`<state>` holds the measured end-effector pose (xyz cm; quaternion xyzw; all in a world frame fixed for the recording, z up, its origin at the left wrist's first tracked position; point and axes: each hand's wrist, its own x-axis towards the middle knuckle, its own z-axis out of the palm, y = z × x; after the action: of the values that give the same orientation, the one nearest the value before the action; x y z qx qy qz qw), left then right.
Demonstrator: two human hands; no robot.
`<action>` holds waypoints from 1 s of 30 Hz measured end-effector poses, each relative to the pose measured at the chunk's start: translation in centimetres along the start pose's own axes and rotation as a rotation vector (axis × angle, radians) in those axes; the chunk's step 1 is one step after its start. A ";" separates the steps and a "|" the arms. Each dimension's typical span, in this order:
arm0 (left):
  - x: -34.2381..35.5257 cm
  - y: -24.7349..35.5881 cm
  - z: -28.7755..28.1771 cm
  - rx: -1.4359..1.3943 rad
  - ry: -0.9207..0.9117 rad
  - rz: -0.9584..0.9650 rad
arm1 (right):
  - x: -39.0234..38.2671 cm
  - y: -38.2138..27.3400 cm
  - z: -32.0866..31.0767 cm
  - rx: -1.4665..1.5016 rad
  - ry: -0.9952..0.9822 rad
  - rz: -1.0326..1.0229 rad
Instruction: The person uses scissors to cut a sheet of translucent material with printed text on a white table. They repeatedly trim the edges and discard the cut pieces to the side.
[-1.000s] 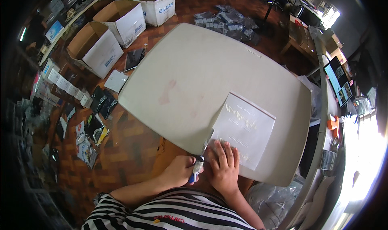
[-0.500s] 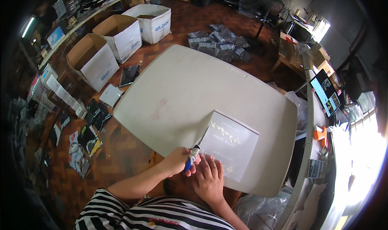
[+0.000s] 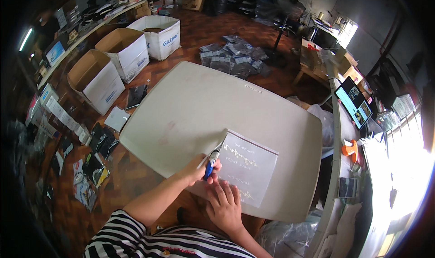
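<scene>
A sheet of whitish translucent film [image 3: 258, 172] with pale lettering lies on the cream table [image 3: 181, 99], near its front edge. My left hand [image 3: 198, 168] is closed round a pair of scissors [image 3: 209, 166] with blue handles. Their blades point away from me along the sheet's left edge; a thin pale strip shows beside the blades. My right hand [image 3: 225, 209] rests flat, fingers spread, on the sheet's near left part, just below the scissors. Part of the scissors' handle is hidden in my left fingers.
Open white cartons [image 3: 97, 83] stand on the floor at the far left, with plastic-wrapped packets [image 3: 88, 192] nearer. More packets [image 3: 233, 56] are heaped beyond the table. Along the right, a bench holds a tablet [image 3: 354, 104], an orange tape dispenser [image 3: 350, 150] and a phone [image 3: 347, 187].
The scissors in my left hand have moved farther up along the sheet's left edge. My right hand stays flat on the sheet. The whole view has shifted slightly.
</scene>
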<state>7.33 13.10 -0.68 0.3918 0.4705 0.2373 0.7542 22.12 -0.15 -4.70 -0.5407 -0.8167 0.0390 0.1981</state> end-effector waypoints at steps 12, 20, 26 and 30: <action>-5.8 -2.6 -1.9 0.057 0.021 -0.081 | -1.3 4.9 -4.7 0.044 -0.005 0.320; -11.8 -8.3 -1.5 0.248 -0.020 -0.211 | 0.6 3.6 -3.8 0.018 -0.021 0.255; -11.1 -7.3 -0.7 0.270 0.002 -0.203 | 0.8 3.1 -4.2 -0.005 -0.096 0.189; -11.3 -7.8 -0.9 0.261 -0.003 -0.240 | 0.7 4.2 -4.3 0.020 -0.112 0.147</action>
<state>1.47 0.70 -1.35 0.4277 0.5395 0.0820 0.7206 27.09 1.57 -1.71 -0.5940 -0.7842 0.0921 0.1540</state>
